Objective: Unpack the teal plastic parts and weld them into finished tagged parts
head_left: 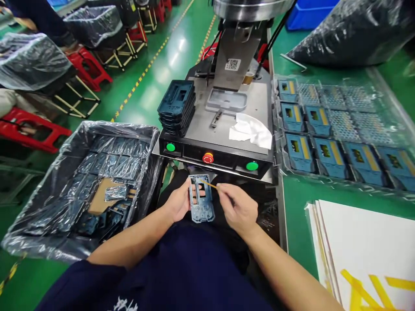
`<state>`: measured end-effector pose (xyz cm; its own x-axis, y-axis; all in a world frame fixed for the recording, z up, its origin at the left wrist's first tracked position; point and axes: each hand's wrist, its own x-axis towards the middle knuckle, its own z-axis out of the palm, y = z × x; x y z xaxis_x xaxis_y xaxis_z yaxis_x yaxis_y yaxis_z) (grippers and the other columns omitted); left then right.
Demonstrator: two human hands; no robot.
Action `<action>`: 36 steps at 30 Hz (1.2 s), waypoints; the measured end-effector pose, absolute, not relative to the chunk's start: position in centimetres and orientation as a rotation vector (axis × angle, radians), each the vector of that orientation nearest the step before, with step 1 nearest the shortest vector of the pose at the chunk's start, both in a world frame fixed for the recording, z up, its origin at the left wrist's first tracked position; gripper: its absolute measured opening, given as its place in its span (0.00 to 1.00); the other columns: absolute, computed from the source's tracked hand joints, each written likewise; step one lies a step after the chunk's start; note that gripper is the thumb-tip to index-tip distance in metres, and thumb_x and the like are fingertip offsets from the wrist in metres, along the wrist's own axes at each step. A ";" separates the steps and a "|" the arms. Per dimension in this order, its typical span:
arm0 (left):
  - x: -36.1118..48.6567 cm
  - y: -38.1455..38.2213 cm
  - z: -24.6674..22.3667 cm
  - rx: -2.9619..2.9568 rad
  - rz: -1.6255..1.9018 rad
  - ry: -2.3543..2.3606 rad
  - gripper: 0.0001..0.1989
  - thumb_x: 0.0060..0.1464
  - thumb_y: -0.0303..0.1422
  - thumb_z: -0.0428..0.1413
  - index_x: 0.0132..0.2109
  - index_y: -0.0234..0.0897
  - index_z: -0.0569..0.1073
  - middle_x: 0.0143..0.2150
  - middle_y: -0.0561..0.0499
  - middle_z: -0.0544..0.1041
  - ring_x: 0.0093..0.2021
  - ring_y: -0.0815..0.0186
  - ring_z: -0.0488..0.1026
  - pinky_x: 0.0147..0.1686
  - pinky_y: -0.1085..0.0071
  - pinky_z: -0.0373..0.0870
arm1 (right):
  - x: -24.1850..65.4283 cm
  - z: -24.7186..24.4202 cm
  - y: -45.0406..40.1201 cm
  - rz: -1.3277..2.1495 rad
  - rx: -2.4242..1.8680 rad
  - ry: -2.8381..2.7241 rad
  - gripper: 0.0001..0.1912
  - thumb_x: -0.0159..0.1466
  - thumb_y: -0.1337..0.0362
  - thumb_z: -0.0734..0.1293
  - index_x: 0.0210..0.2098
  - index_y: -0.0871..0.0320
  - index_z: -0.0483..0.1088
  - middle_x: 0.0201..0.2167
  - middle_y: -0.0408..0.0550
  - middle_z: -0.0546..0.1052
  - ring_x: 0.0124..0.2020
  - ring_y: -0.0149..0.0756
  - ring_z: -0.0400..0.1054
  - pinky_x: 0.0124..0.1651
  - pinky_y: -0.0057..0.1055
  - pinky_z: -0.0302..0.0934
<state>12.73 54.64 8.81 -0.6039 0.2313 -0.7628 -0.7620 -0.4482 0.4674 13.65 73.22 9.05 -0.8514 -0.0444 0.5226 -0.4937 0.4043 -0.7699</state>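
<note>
My left hand (179, 202) is closed round the left edge of a blue-grey plastic housing panel (204, 211), with fingers showing through its openings. The panel is tilted up in front of my lap, its ribbed inner side facing me. In my right hand (239, 208) a thin yellow-orange stick (209, 184) is pinched. Its far end lies over the upper part of the panel; whether it touches is too small to tell. Beyond my hands, a stack of similar panels (177, 103) stands on the left of the press bed.
A press head (238, 56) hangs over a grey fixture (227, 100) and a white cloth (251, 131). Green buttons (252, 166) and a red stop button (208, 157) line the front. Left is a plastic-lined bin (142, 129) of panels; right, a clear tray (330, 172) of panels with windows.
</note>
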 end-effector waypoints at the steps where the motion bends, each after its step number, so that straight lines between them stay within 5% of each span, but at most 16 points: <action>1: 12.7 54.8 8.8 -0.811 2.096 1.092 0.26 0.64 0.49 0.45 0.47 0.29 0.75 0.40 0.39 0.80 0.33 0.60 0.78 0.39 0.63 0.74 | 14.0 8.9 73.0 1.311 0.622 -2.209 0.13 0.62 0.73 0.67 0.45 0.55 0.76 0.41 0.50 0.81 0.42 0.38 0.77 0.46 0.35 0.74; 7: 12.9 56.1 8.8 -0.741 2.177 1.013 0.24 0.64 0.46 0.47 0.48 0.29 0.76 0.40 0.41 0.80 0.40 0.60 0.78 0.44 0.67 0.73 | 14.8 7.3 72.9 0.959 1.056 -2.183 0.18 0.64 0.73 0.64 0.51 0.55 0.73 0.45 0.52 0.80 0.50 0.41 0.74 0.51 0.39 0.74; 26: 13.0 56.1 8.8 -0.724 2.243 0.934 0.20 0.64 0.42 0.49 0.45 0.28 0.77 0.41 0.41 0.79 0.44 0.60 0.77 0.47 0.66 0.72 | 14.5 7.1 72.0 0.979 1.123 -2.374 0.11 0.64 0.70 0.65 0.45 0.56 0.75 0.43 0.50 0.80 0.52 0.42 0.72 0.55 0.42 0.69; 31: 12.8 55.8 9.1 -0.695 2.309 0.906 0.19 0.65 0.41 0.47 0.44 0.30 0.75 0.38 0.43 0.79 0.38 0.62 0.77 0.44 0.67 0.72 | 14.9 8.0 72.3 1.009 0.832 -2.440 0.18 0.62 0.65 0.67 0.53 0.55 0.70 0.48 0.54 0.77 0.52 0.47 0.71 0.54 0.46 0.68; 36: 12.6 55.4 9.3 -0.756 2.354 0.882 0.08 0.58 0.32 0.56 0.42 0.33 0.74 0.38 0.44 0.79 0.38 0.60 0.77 0.44 0.62 0.71 | 15.6 8.4 72.1 0.946 0.596 -2.713 0.40 0.57 0.48 0.70 0.64 0.56 0.58 0.57 0.63 0.68 0.55 0.58 0.66 0.52 0.55 0.68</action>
